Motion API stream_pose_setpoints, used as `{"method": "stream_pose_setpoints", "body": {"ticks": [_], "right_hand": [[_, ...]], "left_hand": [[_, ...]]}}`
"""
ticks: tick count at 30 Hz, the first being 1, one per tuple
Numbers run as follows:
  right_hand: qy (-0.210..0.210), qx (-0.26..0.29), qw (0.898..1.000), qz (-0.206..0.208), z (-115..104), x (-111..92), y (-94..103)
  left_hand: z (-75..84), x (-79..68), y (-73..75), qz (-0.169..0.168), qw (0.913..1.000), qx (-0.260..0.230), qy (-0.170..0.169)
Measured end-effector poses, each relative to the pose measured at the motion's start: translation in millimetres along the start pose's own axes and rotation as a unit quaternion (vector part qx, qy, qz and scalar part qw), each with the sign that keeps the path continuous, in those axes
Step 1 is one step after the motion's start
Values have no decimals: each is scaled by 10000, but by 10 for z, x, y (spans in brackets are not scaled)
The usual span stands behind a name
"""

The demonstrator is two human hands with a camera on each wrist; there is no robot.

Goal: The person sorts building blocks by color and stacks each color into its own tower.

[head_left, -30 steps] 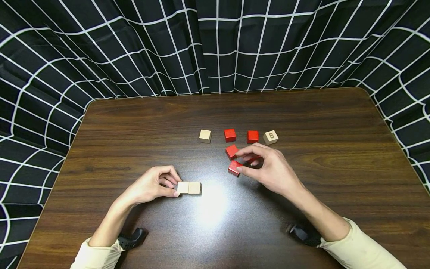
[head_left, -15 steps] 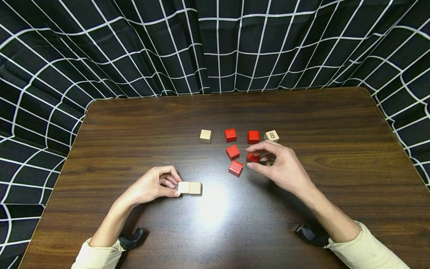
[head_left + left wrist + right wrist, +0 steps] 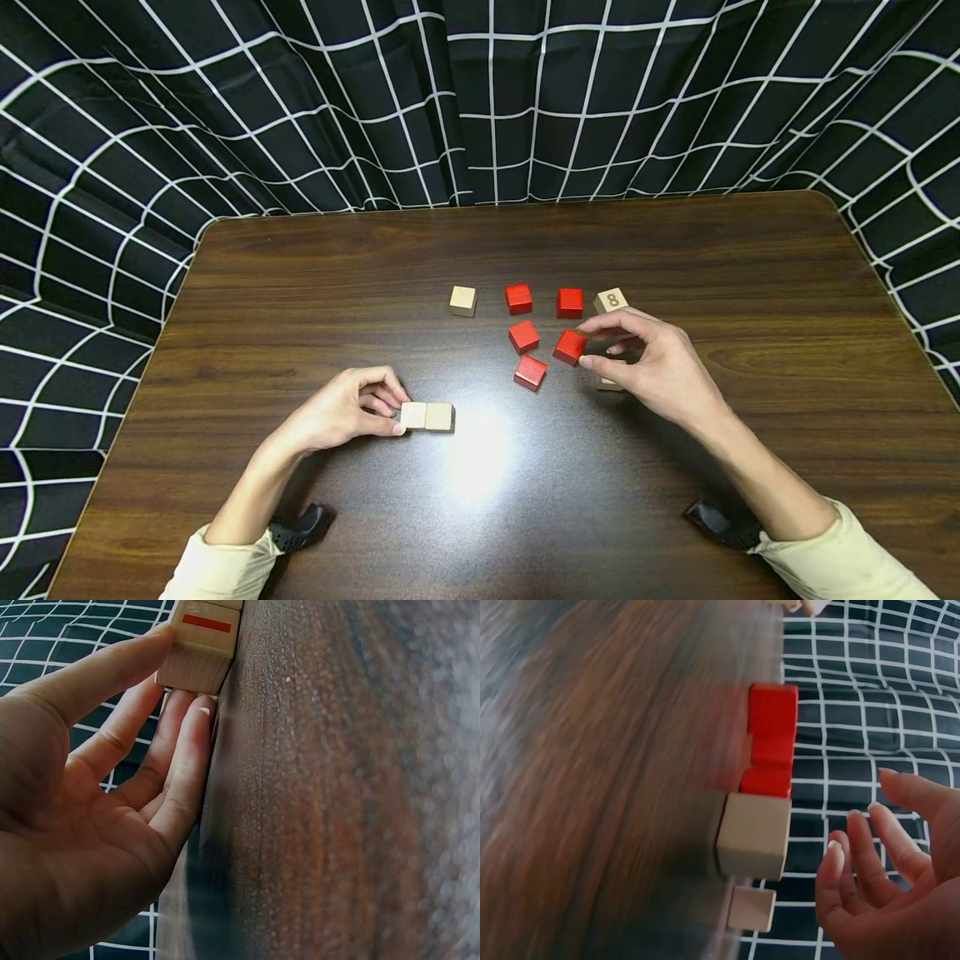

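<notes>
The left hand [image 3: 341,412] is pinching the left pale block [image 3: 413,415], the thumb bearing on the near side and the index finger on the far side. This block is resting on the surface [image 3: 337,292], sitting against the right pale block [image 3: 439,417]. The right hand [image 3: 652,358] is holding nothing: the right wrist view is showing its thumb and fingers parted and loosely bent, apart from the blocks. In the head view, its fingertips are hovering by the right edge of the nearest red block [image 3: 570,347]. Four other red blocks [image 3: 530,372] are lying to the left and farther back. A partly hidden pale block [image 3: 610,384] is lying beneath the thumb.

For a clean hold, the left hand should be pressing opposite faces evenly, adding no twist that could part the pair. The right hand should be keeping its fingertips clear of neighbouring blocks when lowering, since a light nudge would probably shift them.

Markings: the numbered block [image 3: 611,300] is displaying "8". In the left wrist view, the left pale block is bearing a red bar, possibly a minus sign. No brand is showing legibly.
</notes>
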State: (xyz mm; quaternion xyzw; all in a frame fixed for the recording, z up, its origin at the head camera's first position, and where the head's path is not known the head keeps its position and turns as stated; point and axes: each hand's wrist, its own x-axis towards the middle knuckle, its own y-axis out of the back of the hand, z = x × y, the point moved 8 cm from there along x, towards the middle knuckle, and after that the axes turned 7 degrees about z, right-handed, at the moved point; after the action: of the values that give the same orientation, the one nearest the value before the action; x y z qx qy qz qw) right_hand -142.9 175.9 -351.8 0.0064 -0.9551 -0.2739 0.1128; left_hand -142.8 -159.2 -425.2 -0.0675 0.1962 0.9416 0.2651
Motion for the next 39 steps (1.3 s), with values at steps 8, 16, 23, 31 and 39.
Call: {"method": "stream_pose_setpoints", "body": {"ticks": [8,16,23,31,39], "right_hand": [[-127,-102,9999,30,129,-20,91],[-156,-130,9998,77,214,-69,163],[-170,-349,9992,73,298,-132,215],[-140,-577,9980,-236,363,-153,206],[-290,-635,9960,-551,431,-163,152]], "left_hand": [[-16,3,2,-31,10000,-24,67],[-19,0,-4,-28,10000,-21,28],[-27,1,-2,-41,10000,-4,-1],[-17,1,-2,-36,10000,-30,4],[-27,0,0,-35,10000,-48,-6]]}}
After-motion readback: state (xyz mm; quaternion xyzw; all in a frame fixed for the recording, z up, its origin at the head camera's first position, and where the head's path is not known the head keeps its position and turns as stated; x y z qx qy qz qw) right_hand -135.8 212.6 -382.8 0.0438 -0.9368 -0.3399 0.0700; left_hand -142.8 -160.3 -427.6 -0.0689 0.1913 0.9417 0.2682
